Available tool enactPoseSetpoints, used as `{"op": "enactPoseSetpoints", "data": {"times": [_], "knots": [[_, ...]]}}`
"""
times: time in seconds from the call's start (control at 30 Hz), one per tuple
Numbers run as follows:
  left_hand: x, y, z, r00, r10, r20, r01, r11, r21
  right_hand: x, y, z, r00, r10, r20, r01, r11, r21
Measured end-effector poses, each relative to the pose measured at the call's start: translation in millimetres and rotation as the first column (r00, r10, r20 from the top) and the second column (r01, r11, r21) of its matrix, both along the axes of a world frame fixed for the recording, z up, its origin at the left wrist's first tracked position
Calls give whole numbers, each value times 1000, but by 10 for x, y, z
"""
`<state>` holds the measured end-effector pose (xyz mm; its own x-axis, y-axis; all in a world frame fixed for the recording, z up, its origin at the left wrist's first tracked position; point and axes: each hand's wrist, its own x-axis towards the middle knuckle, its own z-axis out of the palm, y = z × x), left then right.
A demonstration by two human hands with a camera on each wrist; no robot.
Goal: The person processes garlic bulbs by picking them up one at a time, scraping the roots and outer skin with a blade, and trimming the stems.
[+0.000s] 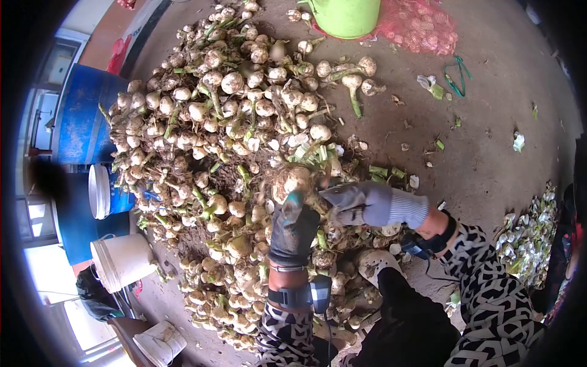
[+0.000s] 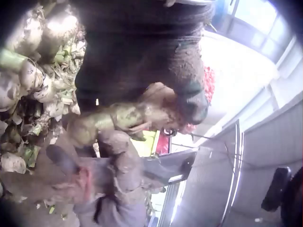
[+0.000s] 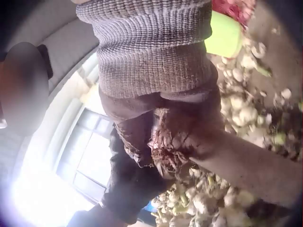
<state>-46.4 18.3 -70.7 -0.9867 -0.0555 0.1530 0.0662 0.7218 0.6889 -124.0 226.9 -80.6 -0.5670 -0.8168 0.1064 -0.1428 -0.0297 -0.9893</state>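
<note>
My gloved left hand (image 1: 293,229) grips a soil-covered garlic bulb (image 1: 296,180) over the heap. In the left wrist view, a thick greenish stem (image 2: 125,116) runs from between the left fingers toward the other hand. My right hand (image 1: 376,205), in a grey knit-cuffed glove, is close beside the left and grips a knife. Its pale wooden handle (image 3: 255,165) sticks out of the right fist, and a flat dark blade (image 2: 168,165) lies just below the stem. Brown dry roots (image 3: 168,149) hang at the right fingers. The blade's edge is hidden.
A big heap of garlic (image 1: 214,110) spreads under and beyond the hands. Blue barrel (image 1: 88,113) and white buckets (image 1: 122,262) stand at left. A green tub (image 1: 345,15) and red net sack (image 1: 422,27) are at the back; cut scraps (image 1: 529,238) lie at right.
</note>
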Motion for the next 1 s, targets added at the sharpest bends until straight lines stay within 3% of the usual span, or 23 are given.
{"op": "enactPoseSetpoints", "data": {"times": [0.03, 0.07, 0.1, 0.13, 0.17, 0.2, 0.23, 0.27, 0.33, 0.4, 0.43, 0.5, 0.53, 0.63, 0.67, 0.7, 0.73, 0.77, 0.83, 0.9, 0.93, 0.97, 1.0], "knots": [[56, -13, -29, 999, -6, -53, 3, 999, -39, 43, 56, 41, 996, -7, 88, 11, 999, -36], [35, -1, 295, 983, -161, -92, 119, 928, -354, 44, 123, 182, 996, -2, 89, 6, 999, -36], [90, -85, 275, 983, -155, -95, 112, 929, -353, 9, 208, 394, 967, -129, -220, 153, 984, 95], [156, -171, 202, 980, -31, 194, -11, 977, 212, -15, 273, 565, 830, -201, -521, 332, 928, 171], [194, -198, 161, 870, -90, 484, -286, 708, 645, -2, 270, 691, 828, -200, -523, 334, 926, 175], [153, -68, 389, 901, -71, 428, -235, 749, 620, 20, 206, 808, 760, -134, -635, 357, 904, 237], [200, -94, 287, 967, -118, 225, 24, 925, 379, 41, 135, 875, 681, -55, -730, 384, 876, 293], [252, -62, 348, 963, -86, 256, -27, 913, 408, 63, 82, 898, 629, 68, -775, 386, 838, 387], [268, 59, 599, 956, -53, 288, -81, 898, 432, 77, 41, 882, 590, 70, -804, 405, 836, 370], [231, 185, 816, 948, -89, 307, -144, 737, 660, 84, 7, 824, 556, 72, -828, 421, 835, 355], [283, 150, 729, 945, -91, 316, -150, 734, 662, 86, 3, 786, 549, 62, -833, 402, 855, 328], [368, 88, 565, 861, -143, 487, -327, 577, 749, 91, -16, 709, 551, 57, -832, 380, 871, 311], [396, 85, 503, 957, -116, 265, 11, 930, 369, 93, -37, 664, 571, 47, -820, 379, 871, 314], [434, 179, 526, 948, -19, 318, -155, 846, 511, 158, -61, 489, 571, 28, -820, 385, 873, 298], [443, 85, 453, 938, -59, 342, -51, 952, 302, 196, -91, 458, 646, -21, -763, 382, 874, 299], [480, 89, 395, 936, -62, 346, -49, 952, 301, 230, -138, 436, 717, -75, -693, 378, 877, 297], [508, 136, 407, 958, 34, 284, -157, 893, 422, 261, -179, 584, 765, 10, -644, 378, 803, 461], [563, 151, 425, 960, 139, 242, -252, 805, 537, 302, -227, 562, 781, -3, -625, 376, 801, 466], [555, 78, 458, 968, 155, 200, -228, 877, 423, 290, -288, 546, 828, 82, -555, 299, 772, 560], [568, -32, 487, 960, 81, 267, -179, 913, 367, 318, -340, 359, 781, 40, -623, 357, 790, 498], [646, -204, 262, 994, -79, 70, 82, 996, -41, 283, -340, 291, 694, -76, -716, 401, 866, 297], [673, -224, 216, 994, -82, 76, 85, 995, -43, 258, -331, 220, 602, -207, -771, 421, 903, 85], [726, -239, 189, 978, -39, 204, 20, 995, 97, 268, -318, 150, 550, -164, -819, 433, 895, 111]]}}
